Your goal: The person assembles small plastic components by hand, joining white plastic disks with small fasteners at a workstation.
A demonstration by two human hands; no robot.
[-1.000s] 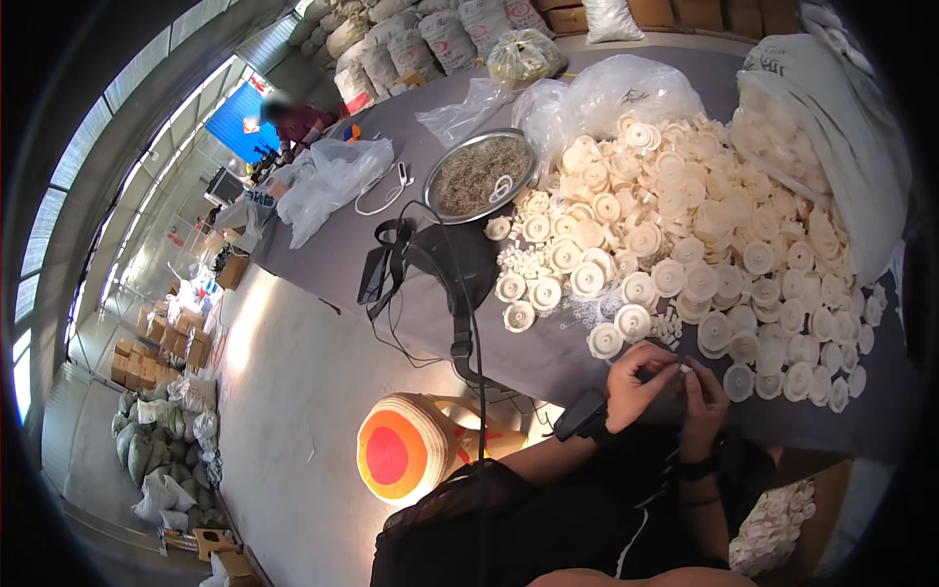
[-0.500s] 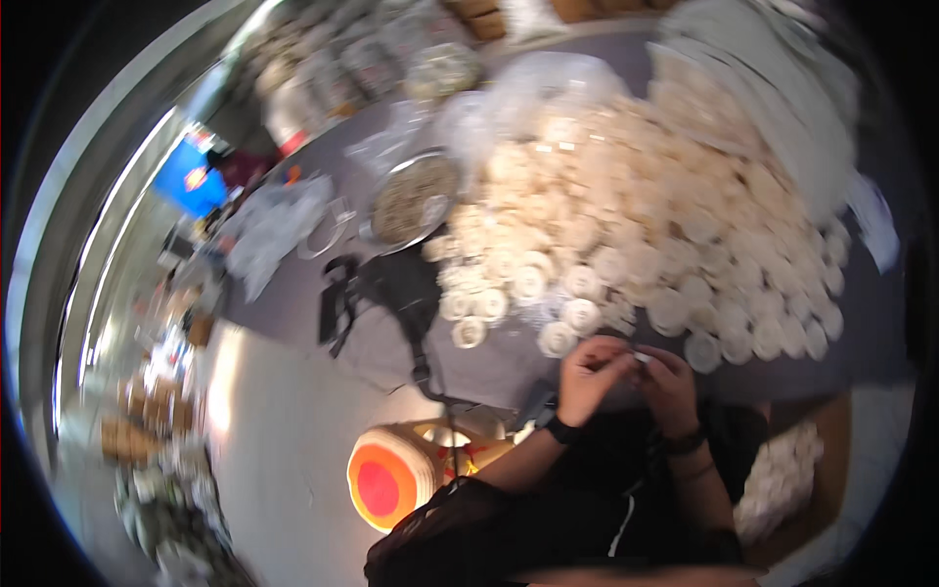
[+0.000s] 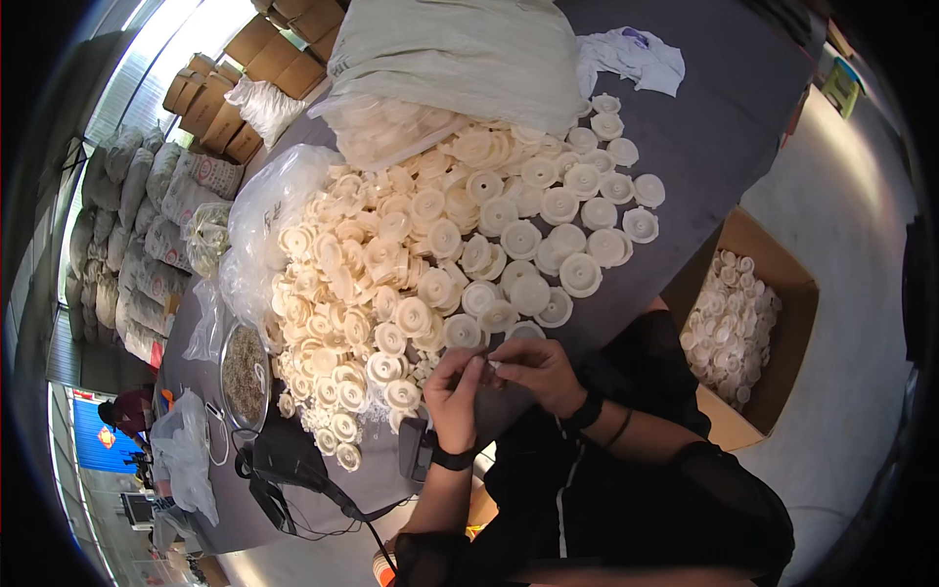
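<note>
A grey counter [image 3: 709,117] carried a broad heap of cream plastic discs [image 3: 411,254]; beside it stood an open cardboard box [image 3: 729,426] holding more discs. At the heap's near edge, the right hand [image 3: 548,377] pinched a small white piece [image 3: 494,365] between thumb and forefinger. The left hand [image 3: 455,396] curled up to it, though whether it gripped anything I could not tell. The step in hand looked like close fingertip handling, and the next move called for steady, precise fingers.

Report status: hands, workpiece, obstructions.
Left hand, right hand: fingertips close together. Small white piece at right fingertips. Whitish sack covers far edge of heaped off-white plastic discs.
</note>
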